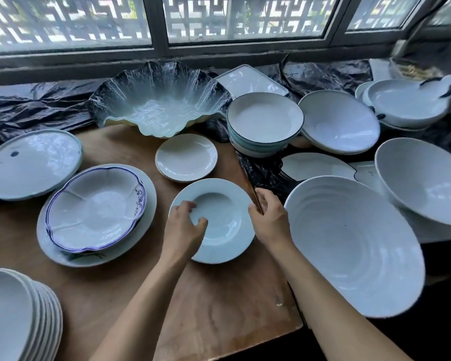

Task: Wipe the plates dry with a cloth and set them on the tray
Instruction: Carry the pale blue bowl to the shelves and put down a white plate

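- Head view, looking down on a brown wooden board tray (219,308) crowded with white crockery.
- Pale white deep-welled ceramic plate (220,220) lying flat near the tray's right edge, gripped from both sides.
- Left hand (184,227) on the plate's left rim, thumb curled into the well, fingers bent over the rim's far side.
- Right hand (270,217) at the plate's right rim, fingers curled down by the tray's edge; cannot tell whether pinching the rim or merely touching it.
- Small white round saucer stack (186,157) just beyond the held plate, apart from it.
- Blue-rimmed scalloped white dish (95,207) to the left, resting on a larger flat white plate (146,227).
- Round white platter with a dark spot (31,162) further left.
- Ruffled translucent green-and-black glass bowl (159,100) at the back, under the window (156,35).
- Stack of dark-rimmed white bowls (264,123) right of it, off the tray on crumpled black plastic sheeting (266,173).
- Large ribbed white ceramic bowl (354,243) tilted just beside the right forearm.
- Pile of white plates (18,316) at the near left corner.
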The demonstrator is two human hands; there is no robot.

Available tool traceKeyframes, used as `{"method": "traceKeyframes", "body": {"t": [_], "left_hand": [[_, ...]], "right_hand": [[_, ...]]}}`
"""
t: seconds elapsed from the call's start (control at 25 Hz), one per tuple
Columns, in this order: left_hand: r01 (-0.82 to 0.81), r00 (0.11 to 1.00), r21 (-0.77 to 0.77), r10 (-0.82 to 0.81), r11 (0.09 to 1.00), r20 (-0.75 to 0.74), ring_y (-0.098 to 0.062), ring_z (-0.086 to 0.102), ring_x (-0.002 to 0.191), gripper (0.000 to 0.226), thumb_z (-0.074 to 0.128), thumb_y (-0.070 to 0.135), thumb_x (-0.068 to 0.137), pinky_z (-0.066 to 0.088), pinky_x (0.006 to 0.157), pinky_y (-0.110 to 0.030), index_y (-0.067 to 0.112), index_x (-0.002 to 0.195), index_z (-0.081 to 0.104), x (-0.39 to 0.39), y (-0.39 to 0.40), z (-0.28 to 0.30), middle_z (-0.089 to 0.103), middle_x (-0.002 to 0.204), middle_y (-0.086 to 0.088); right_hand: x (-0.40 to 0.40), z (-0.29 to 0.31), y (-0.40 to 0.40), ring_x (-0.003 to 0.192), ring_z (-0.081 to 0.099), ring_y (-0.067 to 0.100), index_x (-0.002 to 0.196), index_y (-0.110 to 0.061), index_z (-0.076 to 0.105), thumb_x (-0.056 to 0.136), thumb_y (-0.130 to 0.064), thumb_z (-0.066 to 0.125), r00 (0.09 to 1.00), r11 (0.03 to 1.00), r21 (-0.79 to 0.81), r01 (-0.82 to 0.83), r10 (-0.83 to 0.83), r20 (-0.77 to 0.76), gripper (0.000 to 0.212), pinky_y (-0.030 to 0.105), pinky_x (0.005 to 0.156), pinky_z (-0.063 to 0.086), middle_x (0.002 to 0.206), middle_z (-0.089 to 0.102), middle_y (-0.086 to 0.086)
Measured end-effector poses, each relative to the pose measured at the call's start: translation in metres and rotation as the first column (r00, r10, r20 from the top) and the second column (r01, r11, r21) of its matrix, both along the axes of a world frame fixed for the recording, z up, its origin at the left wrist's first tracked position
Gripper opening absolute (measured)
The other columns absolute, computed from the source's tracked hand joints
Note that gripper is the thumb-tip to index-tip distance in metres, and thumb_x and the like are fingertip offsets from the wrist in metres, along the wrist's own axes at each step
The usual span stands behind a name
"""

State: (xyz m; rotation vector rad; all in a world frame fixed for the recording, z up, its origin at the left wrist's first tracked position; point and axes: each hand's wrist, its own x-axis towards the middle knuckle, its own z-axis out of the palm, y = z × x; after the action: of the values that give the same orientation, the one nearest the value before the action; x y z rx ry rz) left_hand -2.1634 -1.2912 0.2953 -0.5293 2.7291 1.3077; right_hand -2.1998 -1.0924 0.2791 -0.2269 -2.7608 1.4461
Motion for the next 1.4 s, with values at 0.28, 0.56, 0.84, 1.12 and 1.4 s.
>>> {"method": "traceKeyframes", "body": {"t": [0.28, 0.56, 0.84, 1.12, 1.4], "left_hand": [[0.273, 0.931, 0.094, -0.238, 0.957, -0.277, 0.004, 0.065, 0.087, 0.016, 0.062, 0.014, 0.094, 0.054, 0.082, -0.021, 0.023, 0.104, 0.07, 0.02, 0.086, 0.056, 0.072, 0.1, 0.014], [0.584, 0.766, 0.061, -0.524, 0.81, -0.372, 0.003, 0.066, 0.088, 0.021, 0.062, 0.009, 0.091, 0.055, 0.082, -0.023, 0.023, 0.106, 0.069, 0.053, 0.211, 0.098, 0.071, 0.099, 0.016], [0.793, 0.558, 0.047, -0.693, 0.608, -0.457, 0.003, 0.067, 0.085, 0.018, 0.062, 0.012, 0.091, 0.056, 0.079, -0.024, 0.026, 0.101, 0.07, 0.144, 0.36, 0.126, 0.073, 0.097, 0.015], [0.955, 0.273, 0.046, -0.809, 0.292, -0.52, 0.009, 0.067, 0.088, 0.02, 0.062, 0.017, 0.094, 0.051, 0.076, -0.011, 0.033, 0.104, 0.069, 0.287, 0.514, 0.146, 0.072, 0.096, 0.024], [0.987, -0.137, 0.0, -0.838, -0.161, -0.528, 0.008, 0.066, 0.091, 0.023, 0.061, 0.015, 0.094, 0.046, 0.076, -0.006, 0.032, 0.107, 0.068, 0.457, 0.637, 0.147, 0.071, 0.099, 0.019]], "right_hand": [[0.063, 0.049, 0.072, 0.107, 0.064, 0.008, 0.128, -0.019, 0.067, 0.095, -0.023, 0.068, 0.966, 0.988, -0.061, 0.139, -0.149, -0.213, 0.034, 0.021, 0.094, 0.05, 0.122, 0.069, -0.005], [0.147, 0.095, 0.18, 0.112, 0.065, 0.013, 0.126, -0.018, 0.066, 0.098, -0.021, 0.066, 0.867, 0.919, -0.182, 0.351, -0.392, -0.309, 0.028, 0.028, 0.098, 0.052, 0.124, 0.069, -0.003], [0.285, 0.127, 0.301, 0.109, 0.065, 0.001, 0.127, -0.021, 0.068, 0.1, -0.021, 0.062, 0.691, 0.771, -0.278, 0.572, -0.636, -0.342, 0.027, 0.012, 0.091, 0.05, 0.121, 0.069, -0.01], [0.465, 0.146, 0.414, 0.106, 0.067, 0.001, 0.124, -0.016, 0.07, 0.099, -0.012, 0.063, 0.44, 0.574, -0.256, 0.778, -0.788, -0.43, 0.026, 0.015, 0.092, 0.051, 0.117, 0.072, -0.007], [0.666, 0.144, 0.475, 0.105, 0.069, 0.004, 0.124, -0.016, 0.07, 0.1, -0.012, 0.063, 0.047, 0.177, -0.286, 0.942, -0.911, -0.409, 0.025, 0.03, 0.097, 0.056, 0.117, 0.072, -0.006]]}}
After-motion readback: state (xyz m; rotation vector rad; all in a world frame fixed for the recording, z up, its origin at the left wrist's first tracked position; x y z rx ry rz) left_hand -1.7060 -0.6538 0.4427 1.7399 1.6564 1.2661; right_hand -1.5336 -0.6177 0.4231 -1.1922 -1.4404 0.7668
